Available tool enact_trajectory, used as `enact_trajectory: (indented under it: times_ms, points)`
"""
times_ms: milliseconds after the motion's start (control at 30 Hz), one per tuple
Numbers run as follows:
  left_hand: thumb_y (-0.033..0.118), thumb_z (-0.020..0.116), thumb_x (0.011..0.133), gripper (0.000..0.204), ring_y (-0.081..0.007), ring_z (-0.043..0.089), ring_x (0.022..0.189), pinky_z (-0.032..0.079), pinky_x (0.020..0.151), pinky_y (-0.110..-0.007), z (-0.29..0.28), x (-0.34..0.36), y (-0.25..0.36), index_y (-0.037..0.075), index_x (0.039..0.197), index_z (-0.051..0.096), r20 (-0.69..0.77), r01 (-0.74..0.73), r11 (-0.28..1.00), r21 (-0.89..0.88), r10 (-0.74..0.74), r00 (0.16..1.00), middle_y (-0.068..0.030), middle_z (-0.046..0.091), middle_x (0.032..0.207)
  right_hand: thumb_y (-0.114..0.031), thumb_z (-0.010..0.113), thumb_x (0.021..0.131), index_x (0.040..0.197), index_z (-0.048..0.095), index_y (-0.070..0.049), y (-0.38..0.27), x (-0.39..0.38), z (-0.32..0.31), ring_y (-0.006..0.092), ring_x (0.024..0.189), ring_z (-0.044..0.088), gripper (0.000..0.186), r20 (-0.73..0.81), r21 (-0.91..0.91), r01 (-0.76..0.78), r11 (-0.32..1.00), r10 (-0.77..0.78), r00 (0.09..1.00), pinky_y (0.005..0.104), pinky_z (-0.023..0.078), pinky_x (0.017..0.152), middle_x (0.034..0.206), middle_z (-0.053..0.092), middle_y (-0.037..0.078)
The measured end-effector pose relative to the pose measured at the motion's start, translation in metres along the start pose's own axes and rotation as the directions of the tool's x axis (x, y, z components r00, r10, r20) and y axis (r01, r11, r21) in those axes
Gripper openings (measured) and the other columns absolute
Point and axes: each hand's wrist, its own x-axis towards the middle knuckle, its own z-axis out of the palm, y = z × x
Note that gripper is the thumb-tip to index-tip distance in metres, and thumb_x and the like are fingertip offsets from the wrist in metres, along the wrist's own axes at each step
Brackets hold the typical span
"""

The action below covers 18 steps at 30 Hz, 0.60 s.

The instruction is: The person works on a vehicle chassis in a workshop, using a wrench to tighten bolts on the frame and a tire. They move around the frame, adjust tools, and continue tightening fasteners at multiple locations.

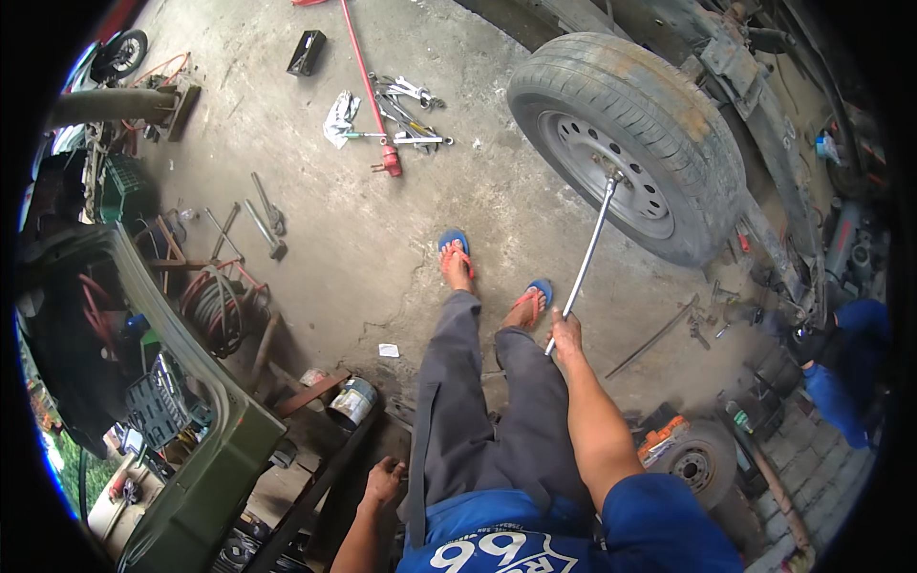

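My right hand (565, 334) is wrapped round the lower end of a long silver socket wrench bar (587, 256). The bar's far end meets the lug nuts at the middle of a wheel's steel rim (580, 151). A worn black tire (659, 119) surrounds that rim, on the vehicle at the upper right. Down beside my left hip hangs my left hand (385, 480), its fingers curled in, with nothing seen in them. A dented paint can (352, 402) stands near it.
A red jack handle (361, 67), several wrenches (406, 110) and a white rag (341, 119) lie ahead on the concrete. At left are a hose coil (212, 310) and a green vehicle body panel (205, 468). Another person's blue sleeve (836, 401) shows at right, near a spare wheel (695, 466).
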Motion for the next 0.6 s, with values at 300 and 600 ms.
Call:
enact_trajectory:
  times_ms: [300, 600]
  points:
    - [0.018, 0.06, 0.096, 0.025, -0.0186, 0.067, 0.086, 0.053, 0.077, -0.032, -0.03, 0.052, -0.024, -0.003, 0.109, 0.065, 0.009, -0.066, 0.995, -0.075, 0.067, 0.998, -0.014, 0.07, 0.092, -0.038, 0.062, 0.096, 0.081, 0.051, -0.009, -0.025, -0.049, -0.021, 0.0112, 0.041, 0.039, 0.035, -0.043, 0.069, -0.083, 0.994, 0.086, 0.995, 0.0296, 0.037, 0.037, 0.056, 0.042, -0.001]
    - [0.016, 0.06, 0.097, 0.019, -0.0144, 0.064, 0.081, 0.053, 0.072, -0.03, -0.083, 0.1, -0.02, 0.001, 0.107, 0.067, 0.019, -0.007, 0.942, -0.334, 0.014, 1.0, -0.0065, 0.069, 0.092, -0.028, 0.065, 0.09, 0.094, 0.066, 0.001, -0.02, -0.004, -0.178, 0.0448, 0.086, 0.066, 0.029, -0.325, -0.799, 0.018, 0.601, -0.456, 0.829, 0.0491, 0.051, 0.076, 0.083, 0.068, 0.027]
